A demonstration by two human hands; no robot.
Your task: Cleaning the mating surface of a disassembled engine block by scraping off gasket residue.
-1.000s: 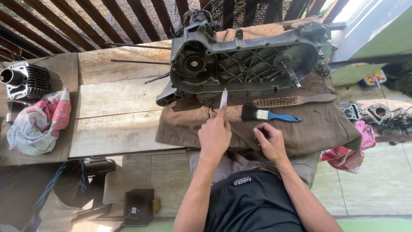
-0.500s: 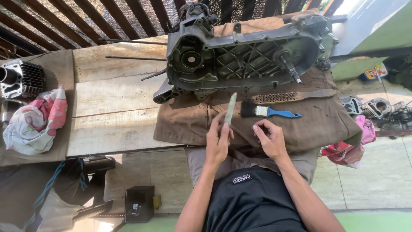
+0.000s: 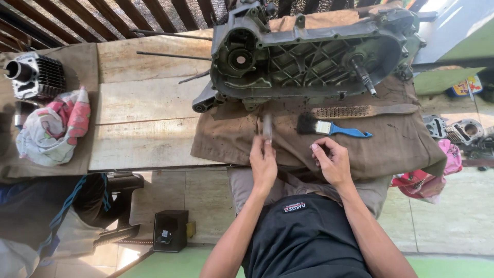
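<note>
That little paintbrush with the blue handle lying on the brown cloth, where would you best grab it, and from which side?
Probably by the blue handle: the paintbrush lies flat on the brown cloth, dark bristles pointing left, slim handle pointing right with open cloth around it. The right hand, resting just below, could come from above and pinch across the handle's narrow sides, clear of the wire brush lying behind it.

Left hand (image 3: pixel 263 163): fingers pinched closed, arm stretched forward.
Right hand (image 3: pixel 332 162): fingers loosely curled, empty.
</note>
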